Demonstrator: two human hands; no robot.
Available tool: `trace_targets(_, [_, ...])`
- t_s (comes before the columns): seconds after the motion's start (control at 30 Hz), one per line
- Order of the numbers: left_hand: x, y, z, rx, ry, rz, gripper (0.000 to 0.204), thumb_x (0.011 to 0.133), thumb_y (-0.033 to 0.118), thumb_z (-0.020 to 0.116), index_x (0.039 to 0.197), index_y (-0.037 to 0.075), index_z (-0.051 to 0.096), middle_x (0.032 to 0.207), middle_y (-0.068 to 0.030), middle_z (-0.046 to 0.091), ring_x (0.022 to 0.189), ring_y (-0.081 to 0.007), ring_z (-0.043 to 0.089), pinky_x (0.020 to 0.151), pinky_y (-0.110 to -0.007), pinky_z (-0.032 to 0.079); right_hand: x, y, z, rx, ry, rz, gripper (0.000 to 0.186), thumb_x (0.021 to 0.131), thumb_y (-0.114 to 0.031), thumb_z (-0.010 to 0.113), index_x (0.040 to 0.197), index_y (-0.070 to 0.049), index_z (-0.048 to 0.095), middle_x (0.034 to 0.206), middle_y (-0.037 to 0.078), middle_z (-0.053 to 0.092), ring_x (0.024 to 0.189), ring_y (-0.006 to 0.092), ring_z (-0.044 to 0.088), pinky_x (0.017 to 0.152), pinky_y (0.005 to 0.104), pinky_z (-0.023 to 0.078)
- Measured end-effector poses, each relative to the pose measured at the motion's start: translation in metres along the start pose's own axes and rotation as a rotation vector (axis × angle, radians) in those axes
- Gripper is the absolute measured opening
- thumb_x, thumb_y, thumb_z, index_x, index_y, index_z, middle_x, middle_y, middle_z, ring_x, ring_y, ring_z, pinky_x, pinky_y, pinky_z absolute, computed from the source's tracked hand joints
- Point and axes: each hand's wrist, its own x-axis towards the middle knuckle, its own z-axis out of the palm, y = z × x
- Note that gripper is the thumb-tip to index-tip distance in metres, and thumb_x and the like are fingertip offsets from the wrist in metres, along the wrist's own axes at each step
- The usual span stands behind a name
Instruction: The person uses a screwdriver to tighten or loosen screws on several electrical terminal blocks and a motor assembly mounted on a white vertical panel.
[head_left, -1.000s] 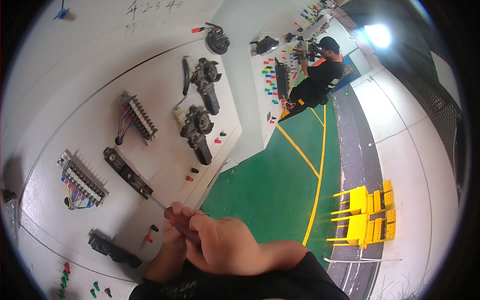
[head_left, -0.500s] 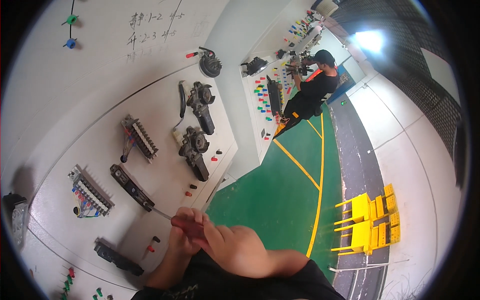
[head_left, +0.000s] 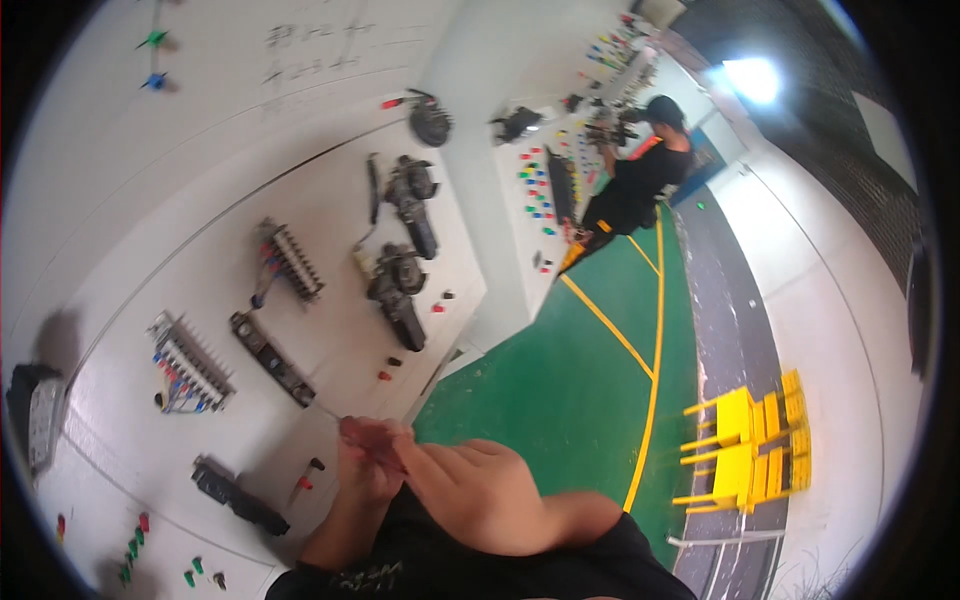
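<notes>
We stand at a white worktable point(head_left: 330, 200) beside a green floor point(head_left: 560, 400) with yellow lines. Low in the view, at about six o'clock, our left hand point(head_left: 365, 470) and right hand point(head_left: 480, 495) meet, fingertips pinched together on a thin pale wire point(head_left: 328, 409) that sticks out toward ten o'clock over the table's edge. The wire is fine and short, and most of it is hidden inside the fingers; we cannot tell which hand grips it harder.

Around it on the table lie a black terminal strip point(head_left: 270, 358) at eleven o'clock, a wired terminal block point(head_left: 185, 365) with coloured leads at ten, and another black strip point(head_left: 238, 495) at eight. A small red-tipped part point(head_left: 306, 478) sits just beside the left wrist. Two dark motor assemblies point(head_left: 400, 290) lie further up at twelve. The right hand covers part of the left. Far off at one o'clock a person in black point(head_left: 640, 180) works at another bench, and yellow chairs point(head_left: 750, 450) stand at three.
</notes>
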Motion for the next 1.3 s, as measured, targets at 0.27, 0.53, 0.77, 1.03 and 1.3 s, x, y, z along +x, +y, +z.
trace_targets(0.27, [0.012, 0.001, 0.003, -0.319, -0.199, -0.107, 0.042, 0.091, 0.026, 0.074, 0.124, 0.007, 0.056, 0.131, -0.0187, 0.060, 0.117, -0.0288, 0.060, 0.102, -0.044, 0.048, 0.006, -0.020, 0.005, -0.066, -0.206, 0.194, 0.025, 0.085, -0.022, 0.075, 0.091, -0.003, 0.061, 0.060, 0.007, 0.055, 0.048, 0.0255, 0.056, 0.048, 0.0360, 0.044])
trace_targets(0.53, [0.005, 0.005, -0.004, -0.030, -0.050, -0.145, 0.047, 0.090, 0.027, 0.076, 0.125, 0.005, 0.053, 0.115, -0.0136, 0.068, 0.099, -0.0223, 0.068, 0.081, -0.032, 0.054, 0.028, -0.005, -0.001, -0.170, -0.413, 0.275, 0.024, 0.088, -0.025, 0.073, 0.083, -0.007, 0.058, 0.059, 0.008, 0.057, 0.050, 0.0301, 0.058, 0.048, 0.0394, 0.043])
trace_targets(0.77, [0.008, 0.012, 0.005, 0.022, 0.003, -0.163, 0.047, 0.086, 0.037, 0.081, 0.112, 0.004, 0.060, 0.101, -0.0099, 0.070, 0.073, -0.0136, 0.061, 0.062, -0.025, 0.046, 0.019, -0.012, 0.002, -0.057, -0.122, 0.154, 0.029, 0.076, -0.019, 0.082, 0.092, -0.004, 0.064, 0.063, 0.008, 0.059, 0.053, 0.0279, 0.060, 0.052, 0.0353, 0.044])
trace_targets(1.03, [0.018, 0.015, 0.014, -0.110, -0.073, -0.141, 0.054, 0.093, 0.039, 0.071, 0.130, 0.006, 0.050, 0.121, -0.0130, 0.064, 0.089, -0.0176, 0.062, 0.071, -0.031, 0.050, 0.036, -0.023, -0.004, -0.056, -0.410, 0.241, 0.024, 0.079, -0.020, 0.081, 0.082, -0.004, 0.062, 0.056, 0.011, 0.056, 0.050, 0.0324, 0.057, 0.049, 0.0392, 0.041])
trace_targets(1.3, [0.010, 0.011, 0.004, -0.131, -0.060, -0.212, 0.054, 0.098, 0.032, 0.067, 0.140, 0.011, 0.042, 0.140, -0.0139, 0.056, 0.079, -0.0138, 0.060, 0.063, -0.026, 0.042, 0.040, -0.016, -0.001, -0.210, -0.343, 0.330, 0.032, 0.089, -0.029, 0.071, 0.072, -0.004, 0.061, 0.057, 0.014, 0.055, 0.049, 0.0346, 0.056, 0.046, 0.0391, 0.039])
